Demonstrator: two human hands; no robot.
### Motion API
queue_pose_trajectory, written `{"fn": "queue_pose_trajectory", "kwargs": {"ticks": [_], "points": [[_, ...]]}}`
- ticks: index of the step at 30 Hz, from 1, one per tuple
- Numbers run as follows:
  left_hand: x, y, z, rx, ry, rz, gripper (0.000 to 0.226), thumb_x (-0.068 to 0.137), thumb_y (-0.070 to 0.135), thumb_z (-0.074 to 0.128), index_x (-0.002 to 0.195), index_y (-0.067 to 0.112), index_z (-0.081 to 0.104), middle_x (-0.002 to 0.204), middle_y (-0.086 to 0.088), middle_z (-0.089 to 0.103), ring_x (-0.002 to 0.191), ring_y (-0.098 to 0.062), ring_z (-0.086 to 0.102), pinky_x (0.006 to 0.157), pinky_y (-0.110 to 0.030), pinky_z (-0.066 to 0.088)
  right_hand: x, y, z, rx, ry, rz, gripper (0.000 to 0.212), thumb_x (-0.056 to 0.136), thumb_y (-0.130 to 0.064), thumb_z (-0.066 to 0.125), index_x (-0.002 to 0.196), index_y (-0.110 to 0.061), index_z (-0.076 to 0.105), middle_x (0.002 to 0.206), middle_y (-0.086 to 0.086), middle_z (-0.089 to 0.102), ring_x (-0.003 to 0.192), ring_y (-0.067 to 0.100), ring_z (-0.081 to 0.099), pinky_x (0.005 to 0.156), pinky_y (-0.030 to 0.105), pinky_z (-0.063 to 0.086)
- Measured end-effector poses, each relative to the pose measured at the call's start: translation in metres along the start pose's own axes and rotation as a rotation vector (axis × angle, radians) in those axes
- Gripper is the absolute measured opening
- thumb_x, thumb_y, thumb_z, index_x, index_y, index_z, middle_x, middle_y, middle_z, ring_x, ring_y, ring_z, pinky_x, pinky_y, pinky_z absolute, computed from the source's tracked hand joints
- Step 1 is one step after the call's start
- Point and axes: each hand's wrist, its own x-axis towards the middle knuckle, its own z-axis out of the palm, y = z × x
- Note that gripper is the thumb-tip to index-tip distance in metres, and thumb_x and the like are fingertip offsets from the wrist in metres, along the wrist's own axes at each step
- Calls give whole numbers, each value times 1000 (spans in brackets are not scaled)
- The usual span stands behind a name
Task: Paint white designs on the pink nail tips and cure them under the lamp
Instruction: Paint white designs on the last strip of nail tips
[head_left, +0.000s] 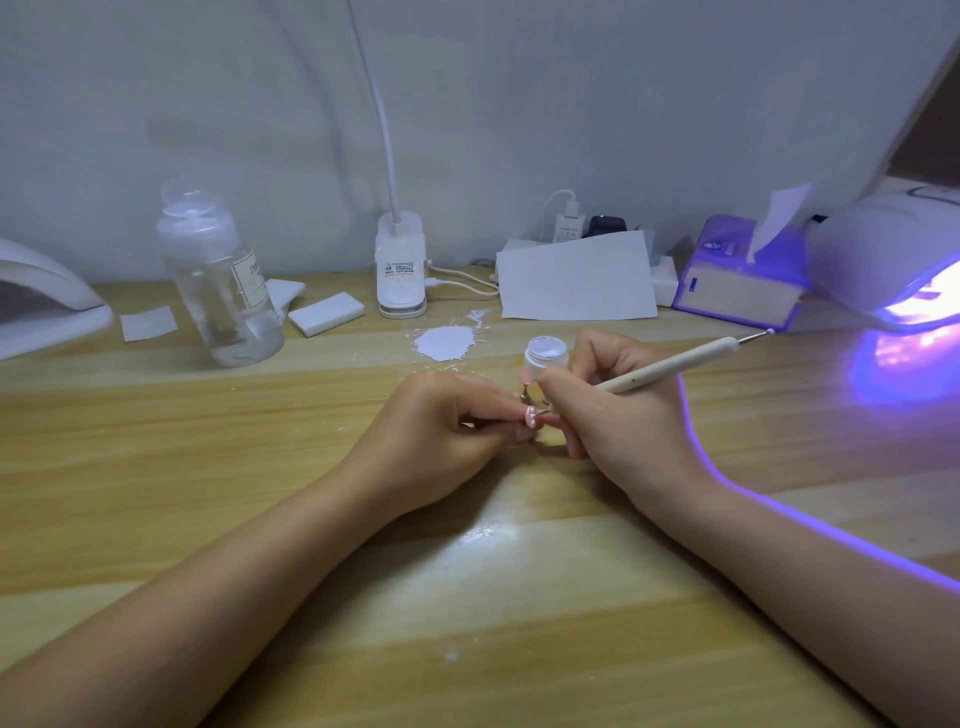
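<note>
Far left: white lamp (41, 296), unlit, mouth facing right. Beside it a paper scrap (148, 322), then a clear bottle (221, 280) with a pump cap, roughly a third full of clear liquid. White block (326, 313) behind it. Clip light (401, 265) at centre back, its neck rising out of view. White smear (445, 343) on the table (156, 467).

Centre: left hand (441, 431) rests on the table, fingers curled, pinching a small stand that carries the pink tip (689, 417)... correction, the tip (688, 417) is misplaced in that note: the pink tip (533, 417) sits at the left fingertips, face up, with white dots already on it. Just behind stands an open jar (544, 353) with white gel inside; level cannot be told.

Right hand (618, 410) grips the dotting pen (675, 366) pen-style, fingers pressed round the shaft. The pen's long axis runs from upper right down to lower left; its working end points at the tip and appears to touch it, though the contact is too small to be sure. The tip lies just left of the right fingertips, between both hands.

Judgement: dotting is in progress; the design is partly done, curing not yet done.

Right: folded paper (576, 278), tissue box (743, 280), then the lit UV lamp (893, 260), mouth glowing violet, well apart from the tip and nearer the right hand.
</note>
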Motion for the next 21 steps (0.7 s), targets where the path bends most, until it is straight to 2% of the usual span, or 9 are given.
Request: {"fn": "queue_pose_trajectory", "kwargs": {"ticks": [1, 5, 9, 12, 13, 15, 17, 19, 21], "points": [[0, 0, 0, -1, -1, 1, 8, 77, 1, 70, 82, 5, 75, 78, -4, 72, 72, -10, 64, 67, -23, 49, 0, 0, 0, -2, 3, 1, 38, 73, 8, 55, 47, -11, 34, 30, -3, 37, 27, 5, 35, 47, 27, 41], [0, 0, 0, 3, -4, 13, 8, 77, 1, 70, 82, 5, 75, 77, -4, 72, 70, -9, 63, 66, -22, 48, -1, 0, 0, 3, -2, 5, 40, 74, 8, 56, 47, -11, 35, 29, -3, 38, 27, 5, 35, 44, 21, 39], [0, 0, 0, 2, -2, 10, 9, 77, 1, 70, 82, 6, 75, 76, -1, 71, 67, 0, 60, 64, -15, 44, -1, -1, 0, -4, 15, 20, 38, 71, 7, 55, 46, -13, 35, 30, -1, 37, 28, 7, 33, 53, 38, 44], [0, -1, 0, 4, 3, 24, 9, 76, 0, 70, 81, 6, 75, 76, -4, 71, 69, -9, 63, 64, -22, 49, -1, -1, 0, 4, 6, 15, 40, 73, 9, 56, 46, -12, 35, 29, -4, 38, 27, 4, 36, 51, 31, 44], [0, -1, 0, 2, 6, 27, 9, 76, 0, 70, 81, 6, 75, 76, -4, 71, 69, -9, 63, 65, -22, 49, -1, -1, 0, 2, 6, 16, 41, 74, 9, 55, 46, -13, 35, 29, -5, 38, 27, 4, 37, 51, 34, 46], [0, -1, 0, -4, 8, 27, 9, 76, 2, 70, 83, 7, 75, 75, -3, 71, 68, -10, 62, 65, -25, 49, 0, -1, 0, -1, 16, 36, 41, 73, 6, 55, 44, -17, 36, 29, -4, 38, 29, 7, 36, 53, 50, 50], [0, -3, 0, -6, 3, 23, 10, 77, 3, 70, 85, 7, 75, 75, -6, 71, 69, -20, 63, 65, -33, 50, 1, -1, 0, 15, 27, 67, 43, 74, 3, 55, 42, -20, 38, 29, -4, 39, 31, 11, 38, 57, 60, 48], [0, -3, 0, -14, 6, 22, 10, 77, 4, 70, 85, 7, 75, 75, -8, 71, 70, -26, 63, 65, -38, 49, 1, -1, 0, 21, 27, 71, 44, 76, 3, 56, 43, -20, 37, 29, -3, 40, 31, 11, 39, 58, 62, 47], [1, -3, 0, -18, 8, 26, 10, 77, 4, 70, 85, 7, 75, 75, -8, 71, 70, -27, 63, 64, -39, 49, 1, -2, 0, 19, 21, 57, 40, 76, 3, 56, 47, -16, 37, 29, -3, 40, 29, 8, 38, 56, 57, 48]]}}
